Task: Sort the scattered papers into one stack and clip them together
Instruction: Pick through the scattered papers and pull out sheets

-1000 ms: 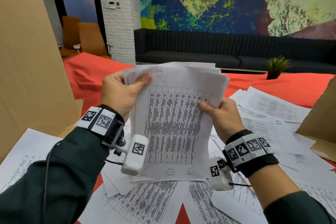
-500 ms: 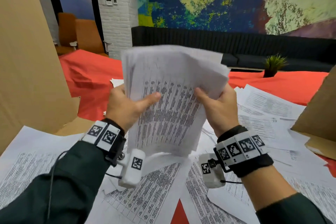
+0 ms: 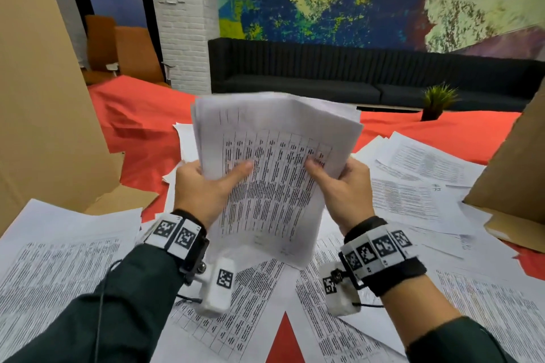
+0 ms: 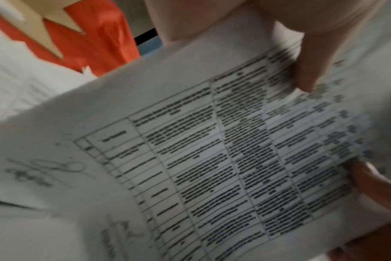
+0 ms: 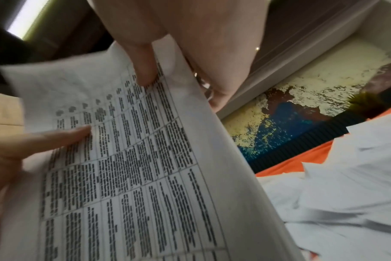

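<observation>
1. White sheets form a held stack (image 3: 274,174), pinched by the left hand (image 3: 206,188) and right hand (image 3: 343,186), thumbs in front, fingers curled behind.
2. Gathering seems unfinished: loose papers (image 3: 413,186) lie below and beside both grips on the red-covered counter (image 3: 141,127).
3. Next: square the edges, collect the rest; no clip visible.
4. Cardboard panels (image 3: 44,82) flank the grips.
</observation>
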Tool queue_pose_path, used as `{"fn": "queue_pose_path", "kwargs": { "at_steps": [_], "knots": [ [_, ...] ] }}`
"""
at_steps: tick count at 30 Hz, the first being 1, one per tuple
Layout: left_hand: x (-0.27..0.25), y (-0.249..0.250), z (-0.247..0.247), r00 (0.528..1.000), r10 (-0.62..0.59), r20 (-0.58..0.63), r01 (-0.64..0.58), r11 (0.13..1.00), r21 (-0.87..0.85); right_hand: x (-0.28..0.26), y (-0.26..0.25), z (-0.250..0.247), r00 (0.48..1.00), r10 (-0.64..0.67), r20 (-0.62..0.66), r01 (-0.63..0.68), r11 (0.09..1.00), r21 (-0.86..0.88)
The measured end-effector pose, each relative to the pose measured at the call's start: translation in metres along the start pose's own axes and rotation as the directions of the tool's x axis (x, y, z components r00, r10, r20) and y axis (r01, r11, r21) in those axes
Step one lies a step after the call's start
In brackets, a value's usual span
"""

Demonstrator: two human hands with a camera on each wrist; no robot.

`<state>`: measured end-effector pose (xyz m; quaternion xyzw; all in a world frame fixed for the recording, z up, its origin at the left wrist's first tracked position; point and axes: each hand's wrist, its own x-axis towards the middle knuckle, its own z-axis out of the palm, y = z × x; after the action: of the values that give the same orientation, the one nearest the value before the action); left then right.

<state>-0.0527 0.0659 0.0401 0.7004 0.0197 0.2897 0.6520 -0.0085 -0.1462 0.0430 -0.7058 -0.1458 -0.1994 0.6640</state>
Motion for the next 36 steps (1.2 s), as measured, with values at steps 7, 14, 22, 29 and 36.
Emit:
{"fn": "queue_pose_path", "kwargs": {
  "at_steps": [7, 14, 22, 29, 36],
  "knots": [
    [0.008, 0.009, -0.003, 0.984, 0.155, 0.091, -0.150, 0.987, -0.064, 0.015, -0.010, -0.006, 0.996, -0.016, 0.089, -0.001, 0.983, 0.184],
    [0.005, -0.005, 0.008, 1.000, 0.002, 0.018, -0.002, 0.999, 0.048, 0.005, 0.007, 0.002, 0.998, 0.055, -0.040, -0.052, 0.996, 0.070],
    [0.000, -0.025, 0.011, 0.995, -0.096, 0.017, 0.097, 0.994, -0.057, 0.000, 0.022, 0.003, 0.987, 0.162, -0.018, -0.160, 0.983, 0.086],
    [0.002, -0.038, 0.012, 0.984, -0.176, -0.018, 0.174, 0.983, -0.057, 0.002, 0.023, 0.007, 0.977, 0.214, 0.004, -0.212, 0.969, 0.127],
    [0.010, -0.035, -0.004, 0.988, -0.149, -0.044, 0.156, 0.951, 0.267, -0.005, 0.036, 0.020, 0.953, 0.285, 0.104, -0.286, 0.958, -0.005]
  ]
}}
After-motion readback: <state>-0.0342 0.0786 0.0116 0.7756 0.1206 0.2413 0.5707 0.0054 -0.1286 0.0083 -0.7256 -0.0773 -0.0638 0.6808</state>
